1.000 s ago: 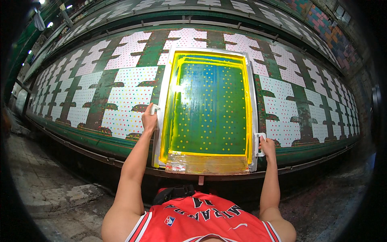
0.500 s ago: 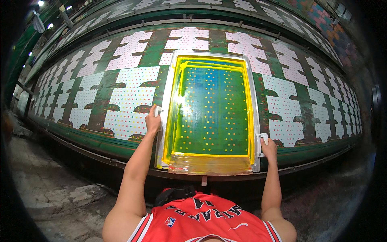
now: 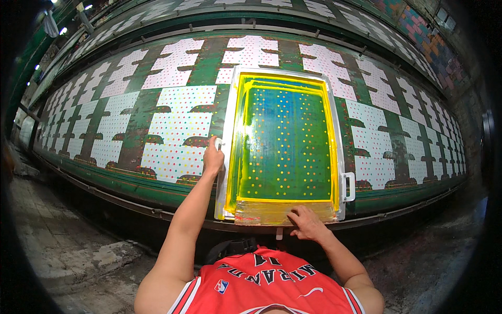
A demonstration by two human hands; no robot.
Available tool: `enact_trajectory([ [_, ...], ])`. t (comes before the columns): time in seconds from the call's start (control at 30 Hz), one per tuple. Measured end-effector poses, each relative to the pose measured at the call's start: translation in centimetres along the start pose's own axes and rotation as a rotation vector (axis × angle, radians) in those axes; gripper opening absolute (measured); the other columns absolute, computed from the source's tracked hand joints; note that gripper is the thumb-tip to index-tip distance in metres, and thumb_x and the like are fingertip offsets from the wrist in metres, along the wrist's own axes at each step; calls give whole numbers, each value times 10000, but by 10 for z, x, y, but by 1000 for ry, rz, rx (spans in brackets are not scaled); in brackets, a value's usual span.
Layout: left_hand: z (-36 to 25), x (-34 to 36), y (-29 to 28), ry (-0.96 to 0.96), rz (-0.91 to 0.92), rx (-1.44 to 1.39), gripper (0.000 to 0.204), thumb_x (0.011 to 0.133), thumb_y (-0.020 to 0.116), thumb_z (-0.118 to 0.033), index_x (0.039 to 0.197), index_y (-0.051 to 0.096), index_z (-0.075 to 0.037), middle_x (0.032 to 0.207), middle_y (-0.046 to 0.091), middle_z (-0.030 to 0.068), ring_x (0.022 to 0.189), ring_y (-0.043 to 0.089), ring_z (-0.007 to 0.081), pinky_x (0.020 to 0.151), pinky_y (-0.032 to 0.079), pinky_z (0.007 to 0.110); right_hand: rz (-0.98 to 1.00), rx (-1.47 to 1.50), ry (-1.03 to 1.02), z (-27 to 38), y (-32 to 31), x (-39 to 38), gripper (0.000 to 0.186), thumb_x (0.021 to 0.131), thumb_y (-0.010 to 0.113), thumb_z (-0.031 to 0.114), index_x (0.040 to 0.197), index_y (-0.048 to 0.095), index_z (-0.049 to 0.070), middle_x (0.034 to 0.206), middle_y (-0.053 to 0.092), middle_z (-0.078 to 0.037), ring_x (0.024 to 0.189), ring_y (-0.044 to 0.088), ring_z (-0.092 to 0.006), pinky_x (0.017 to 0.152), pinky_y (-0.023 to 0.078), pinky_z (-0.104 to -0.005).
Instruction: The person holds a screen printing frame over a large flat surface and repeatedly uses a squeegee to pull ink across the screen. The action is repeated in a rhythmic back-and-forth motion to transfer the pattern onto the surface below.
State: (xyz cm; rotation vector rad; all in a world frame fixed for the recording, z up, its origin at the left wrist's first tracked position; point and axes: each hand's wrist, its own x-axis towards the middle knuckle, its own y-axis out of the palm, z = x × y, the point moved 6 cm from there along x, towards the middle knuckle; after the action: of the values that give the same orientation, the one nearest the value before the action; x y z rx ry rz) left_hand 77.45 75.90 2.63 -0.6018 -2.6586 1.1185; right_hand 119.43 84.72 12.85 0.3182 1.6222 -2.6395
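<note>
A screen-printing screen (image 3: 285, 141) with a pale metal frame, yellow ink round its borders and a dotted green-blue mesh lies on a long green printing table (image 3: 196, 193). My left hand (image 3: 213, 157) is closed on the white handle (image 3: 218, 143) at the screen's left side. The white right handle (image 3: 349, 187) is free. My right hand (image 3: 306, 224) is at the brownish taped strip (image 3: 261, 212) along the near edge, fingers bent and slightly apart, touching it.
Dotted white and pinkish fabric pieces (image 3: 178, 125) lie in two rows along the table, on both sides of the screen. Another long table (image 3: 235, 10) with pieces runs behind a rail. A colourful block wall (image 3: 418, 36) stands at the back right, and a rough floor (image 3: 78, 235) shows below left.
My right hand has let go of the right handle and moved left and down to the near edge. The screen and my left hand on its handle have shifted slightly right.
</note>
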Motion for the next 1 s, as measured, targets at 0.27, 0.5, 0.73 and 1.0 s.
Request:
enact_trajectory([
  [0.27, -9, -3, -2, 20, 11, 5, 670, 797, 506, -23, 1453, 422, -125, 1039, 677, 293, 961, 653, 473, 832, 486, 553, 12, -178, 96, 2, 16, 0, 783, 586, 852, 95, 1295, 520, 77, 1280, 518, -171, 1226, 511, -370, 1003, 462, -473],
  [0.5, -3, 1, 3, 33, 52, 18, 686, 799, 521, -49, 1473, 422, -133, 956, 693, 284, 896, 665, 475, 791, 495, 553, -35, -54, 188, 12, 11, -2, 754, 622, 846, 131, 1305, 531, 70, 1318, 521, -184, 1253, 502, -384, 1061, 438, -466],
  [0.73, -1, 1, 5, -18, 67, 46, 673, 807, 522, -66, 1467, 433, -160, 934, 699, 278, 858, 672, 469, 760, 502, 554, -347, 137, 374, -26, -25, -34, 608, 731, 845, 217, 1252, 604, 19, 1340, 548, -187, 1272, 510, -374, 1081, 426, -448],
  [1.0, -2, -1, 4, -62, 92, 50, 660, 807, 509, -65, 1449, 438, -199, 936, 700, 276, 877, 673, 471, 781, 505, 561, -631, 78, 626, -146, -63, -69, 451, 817, 779, 186, 1187, 608, -8, 1228, 563, -200, 1177, 526, -386, 1023, 432, -458],
])
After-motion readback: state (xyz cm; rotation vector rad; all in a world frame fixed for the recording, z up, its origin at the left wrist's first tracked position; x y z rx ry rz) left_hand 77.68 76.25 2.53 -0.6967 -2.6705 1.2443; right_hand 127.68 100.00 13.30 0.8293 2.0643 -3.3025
